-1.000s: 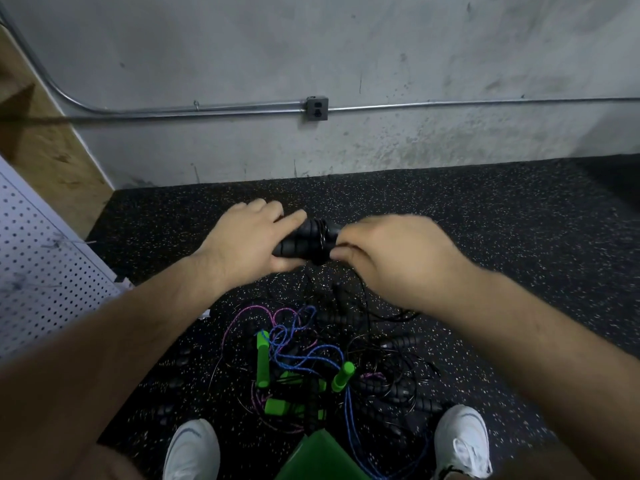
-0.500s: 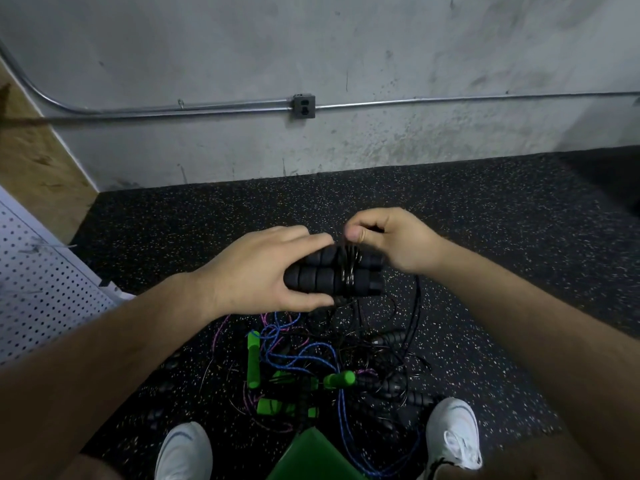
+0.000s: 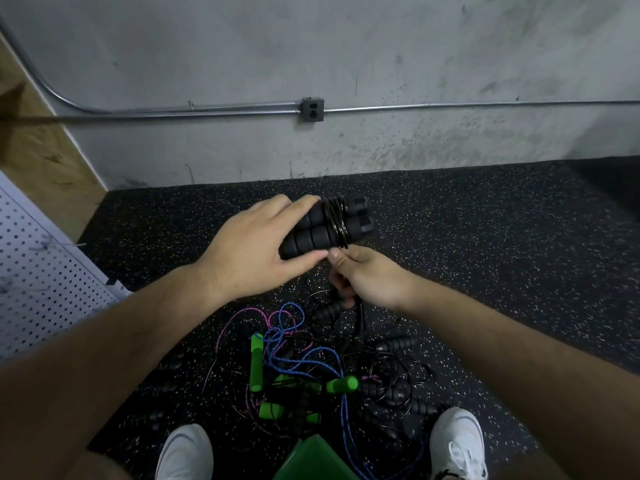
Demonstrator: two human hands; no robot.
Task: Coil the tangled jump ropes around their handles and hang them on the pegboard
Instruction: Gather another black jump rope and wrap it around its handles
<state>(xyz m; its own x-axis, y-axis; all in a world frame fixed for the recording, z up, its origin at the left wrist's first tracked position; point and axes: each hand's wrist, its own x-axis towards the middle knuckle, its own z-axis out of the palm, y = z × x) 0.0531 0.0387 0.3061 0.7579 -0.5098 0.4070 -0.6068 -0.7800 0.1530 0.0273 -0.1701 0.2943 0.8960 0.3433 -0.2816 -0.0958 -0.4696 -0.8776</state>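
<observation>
Speckled black rubber floor (image 3: 485, 258) carries a tangled rope pile (image 3: 311, 375). Above it, left hand (image 3: 256, 251) grips two ribbed black foam handles (image 3: 311, 233) wrapped in thin black cord (image 3: 338, 220); right hand (image 3: 374, 282) pinches that cord just below.

Right hand (image 3: 367, 282) dropped below the handles (image 3: 325, 230) — seemingly gripping rope (image 3: 337, 220).

Dim, flat indoor light, cool grey cast. Wall (image 3: 381, 46) brightest zone; floor (image 3: 485, 254) dark, sinking into deep shadow at far right edge. Thin soft shadow under conduit (image 3: 450, 106). Wide-angle distortion: conduit bows, forearms (image 3: 104, 358) balloon toward bottom corners. Centre fairly sharp; pegboard (image 3: 41, 278) at left edge and shoes (image 3: 457, 441) at bottom soft, slightly smeared.
</observation>
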